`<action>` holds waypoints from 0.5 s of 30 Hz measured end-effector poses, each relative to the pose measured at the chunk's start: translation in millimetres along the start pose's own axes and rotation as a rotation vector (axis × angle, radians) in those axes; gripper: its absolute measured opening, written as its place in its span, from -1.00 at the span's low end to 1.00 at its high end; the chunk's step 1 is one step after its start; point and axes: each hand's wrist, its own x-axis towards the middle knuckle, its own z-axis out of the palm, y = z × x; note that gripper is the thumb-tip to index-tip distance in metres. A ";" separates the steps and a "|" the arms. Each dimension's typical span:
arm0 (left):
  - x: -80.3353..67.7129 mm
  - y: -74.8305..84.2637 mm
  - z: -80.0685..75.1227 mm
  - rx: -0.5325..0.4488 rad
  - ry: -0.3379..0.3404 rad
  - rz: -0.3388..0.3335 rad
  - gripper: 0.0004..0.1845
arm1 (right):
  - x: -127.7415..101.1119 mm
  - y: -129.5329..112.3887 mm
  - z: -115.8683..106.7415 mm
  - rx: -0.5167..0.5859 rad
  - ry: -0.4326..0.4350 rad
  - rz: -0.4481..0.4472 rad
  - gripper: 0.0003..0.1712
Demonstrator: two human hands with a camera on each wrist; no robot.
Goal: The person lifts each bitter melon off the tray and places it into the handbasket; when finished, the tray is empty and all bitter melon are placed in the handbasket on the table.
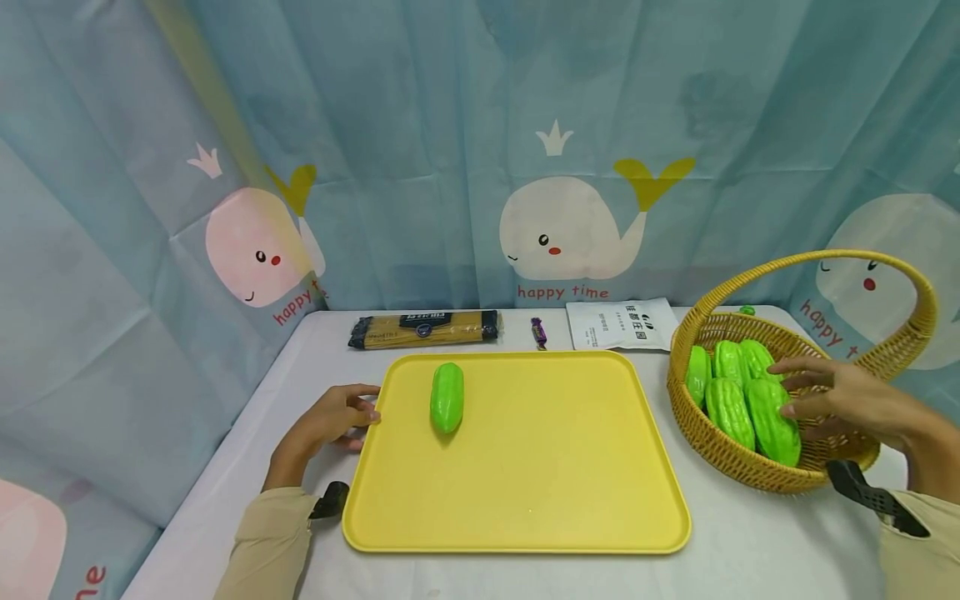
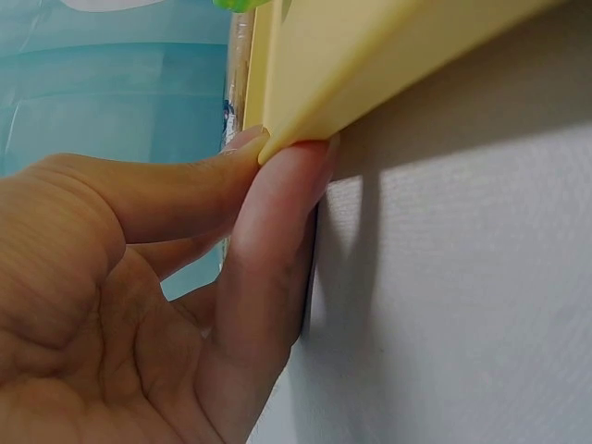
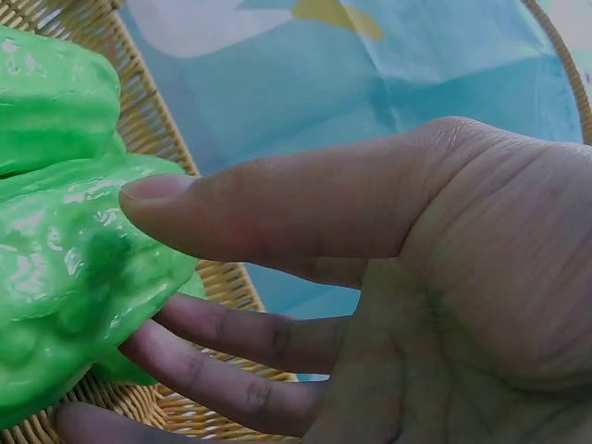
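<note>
My left hand [image 1: 341,417] pinches the left rim of a yellow tray [image 1: 525,534] between thumb and fingers; the left wrist view shows the rim in the pinch. On the tray's upper left lies one glossy green gourd [image 1: 447,397]. A wicker basket [image 1: 693,429] with a tall handle stands right of the tray, holding several shiny, bumpy green bitter melons [image 1: 729,412]. My right hand [image 1: 855,400] reaches into it, fingers spread and loosely bent. Its thumb tip is right at the front bitter melon [image 3: 74,287], with the other fingers lower down beside it.
Along the back of the white table lie a spaghetti pack [image 1: 423,329], a small purple-wrapped candy [image 1: 538,333] and a white packet [image 1: 621,325]. A small green object [image 1: 747,310] shows behind the basket. A blue whale-print curtain [image 1: 450,167] hangs behind and at the sides.
</note>
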 end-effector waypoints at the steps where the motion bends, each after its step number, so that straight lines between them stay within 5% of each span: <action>1: -0.1 0.3 -0.1 0.000 0.001 -0.003 -0.35 | -0.4 -0.3 -0.4 -0.009 0.006 -0.007 -0.02; 15: 2.0 -0.7 -0.2 0.001 0.004 -0.022 -0.34 | -14.8 -21.6 -9.9 -0.153 0.199 -0.063 -0.04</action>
